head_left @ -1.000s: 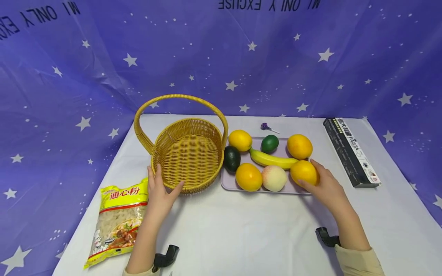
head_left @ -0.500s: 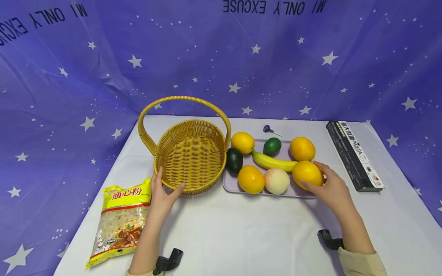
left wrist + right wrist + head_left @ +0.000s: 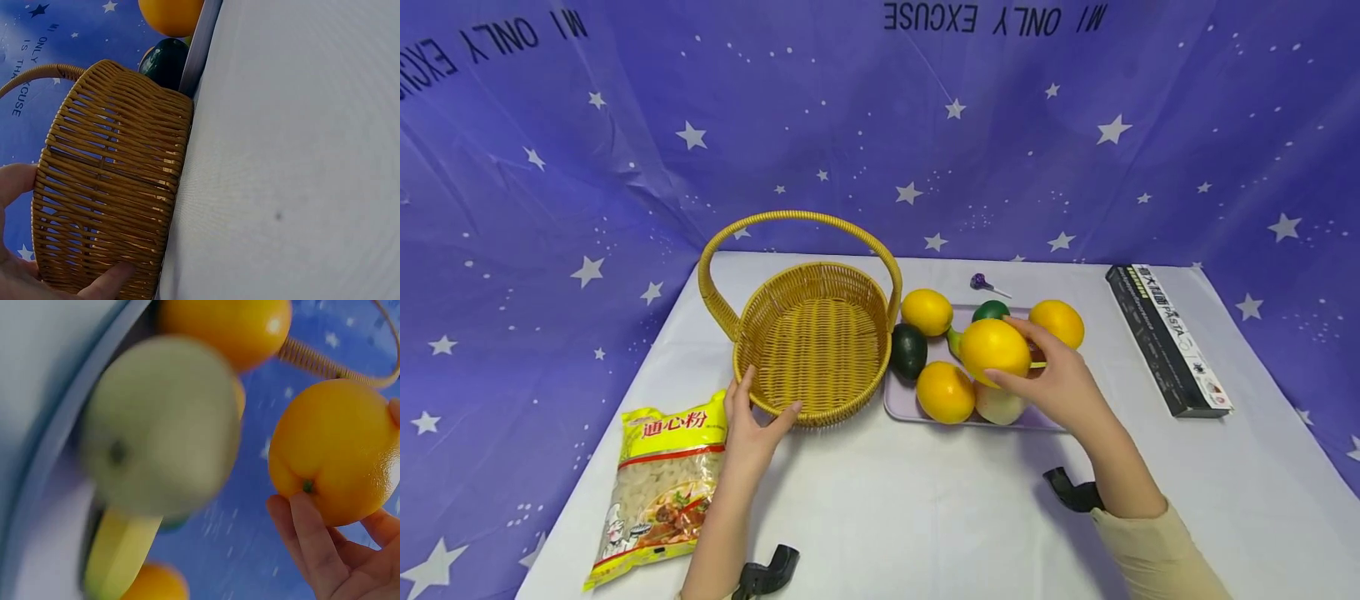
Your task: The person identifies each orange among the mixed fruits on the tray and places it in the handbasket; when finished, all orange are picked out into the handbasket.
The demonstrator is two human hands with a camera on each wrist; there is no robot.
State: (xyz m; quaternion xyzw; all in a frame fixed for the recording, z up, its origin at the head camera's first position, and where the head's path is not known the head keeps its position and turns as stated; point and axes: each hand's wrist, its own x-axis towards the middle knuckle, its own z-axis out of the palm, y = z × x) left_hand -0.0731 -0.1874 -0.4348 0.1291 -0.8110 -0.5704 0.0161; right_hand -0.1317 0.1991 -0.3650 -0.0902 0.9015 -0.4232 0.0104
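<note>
My right hand (image 3: 1054, 377) grips an orange (image 3: 995, 352) and holds it above the lilac tray (image 3: 910, 410); in the right wrist view, the fingers curl round that orange (image 3: 337, 453). My left hand (image 3: 758, 427) holds the near left rim of the yellow wicker basket (image 3: 820, 350), whose wall (image 3: 112, 181) fills much of the left wrist view. On the tray are a banana (image 3: 954, 342), mostly covered by the raised orange, a partly hidden peach (image 3: 998, 406), another orange (image 3: 945, 392), a dark avocado (image 3: 909, 352), a lemon (image 3: 927, 312), a green fruit (image 3: 991, 310) and a farther orange (image 3: 1058, 323).
A bag of pasta (image 3: 662, 487) lies left of the basket, beside my left forearm. A black pasta box (image 3: 1168, 342) lies at the right. Behind the tray is a purple lollipop (image 3: 979, 282). A blue starry curtain (image 3: 850, 125) hangs behind the white table.
My right hand has lifted the orange from the tray's near right corner and carried it left over the banana and peach. My left hand stays on the basket rim.
</note>
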